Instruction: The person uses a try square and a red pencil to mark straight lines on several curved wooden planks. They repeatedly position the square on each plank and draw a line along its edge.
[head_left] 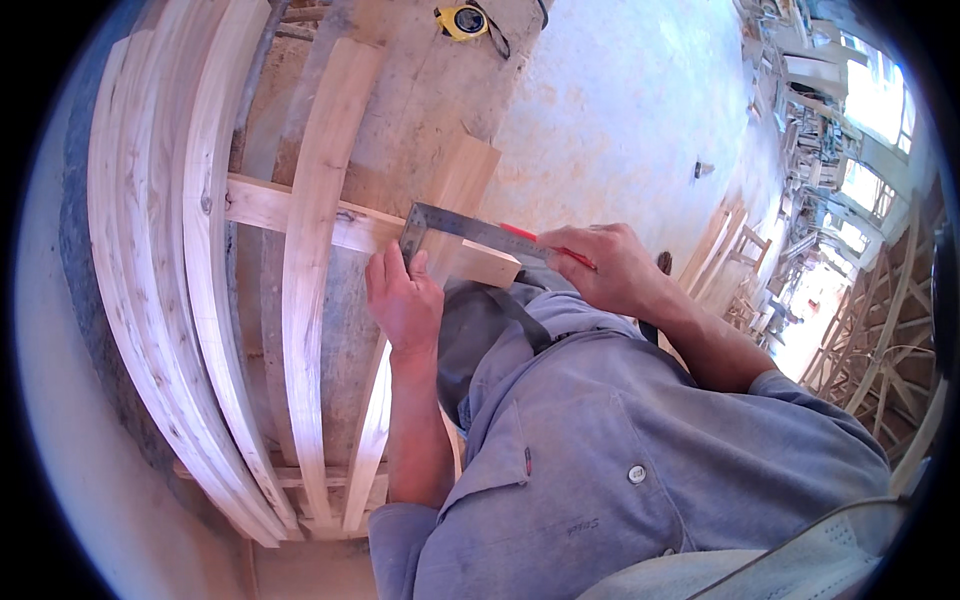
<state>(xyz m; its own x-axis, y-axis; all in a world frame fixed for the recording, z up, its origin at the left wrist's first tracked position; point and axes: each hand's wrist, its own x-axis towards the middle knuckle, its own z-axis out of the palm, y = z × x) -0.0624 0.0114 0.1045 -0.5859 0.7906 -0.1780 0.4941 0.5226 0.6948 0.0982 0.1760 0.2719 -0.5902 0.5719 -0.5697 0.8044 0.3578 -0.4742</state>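
Observation:
A metal try square point(470, 227) lies across a wooden board point(464, 172), its long blade reaching right. My left hand point(405, 302) grips the square's short arm at the corner, thumb and fingers pressed against it. In my right hand point(612, 268) is a red pencil point(518, 232), its front part lying along the blade and its rear end showing below the fingers. Under the board runs a wooden crosspiece point(262, 203), whose squared end juts out beneath the blade, close to my body. Another long board point(318, 215) crosses the same piece farther left.
Several long pale boards point(140, 250) lie side by side at the left. A yellow tape measure point(464, 22) rests on the worn surface at the top. A small dark object point(703, 169) sits on the floor. Stacked timber and wooden frames point(880, 340) fill the right side.

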